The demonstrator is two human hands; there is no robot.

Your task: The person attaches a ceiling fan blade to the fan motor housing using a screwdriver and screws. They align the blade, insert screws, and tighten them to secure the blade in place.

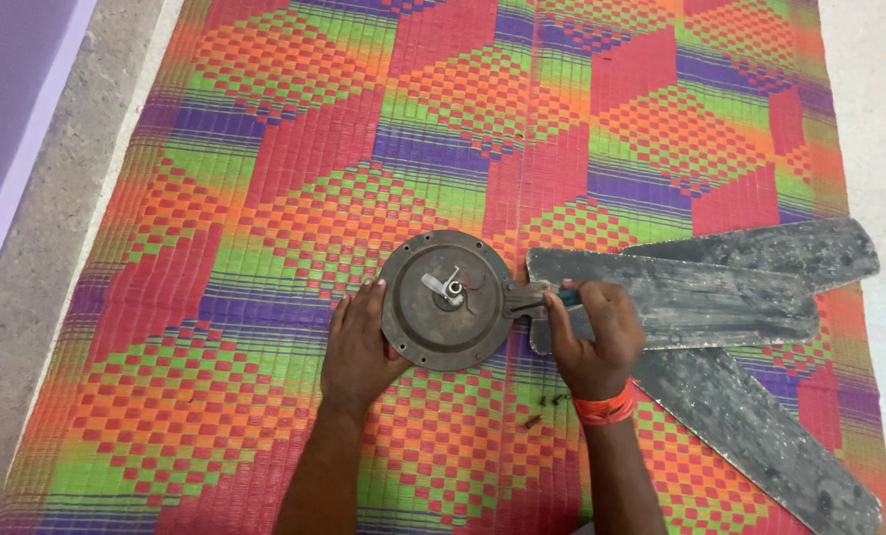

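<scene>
Left hand (359, 342) flat against motor (447, 299) rim; right hand (590, 332) beside motor, gripping blue-handled tool (567, 295) at blade (676, 297) bracket. Screws (545, 407) below motor.

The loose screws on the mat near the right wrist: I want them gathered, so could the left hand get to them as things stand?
Probably yes. The screws lie uncovered on the mat, with nothing between them and the left hand, though it rests on the motor housing.

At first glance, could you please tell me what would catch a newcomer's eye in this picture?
The brightly woven mat in red, green, orange and purple fills nearly the whole view. At its centre lies a round, dark fan motor, steadied by the left hand at its left edge, while the right hand grips a blue-handled tool beside it. Dusty grey fan blades spread out to the right.
</scene>
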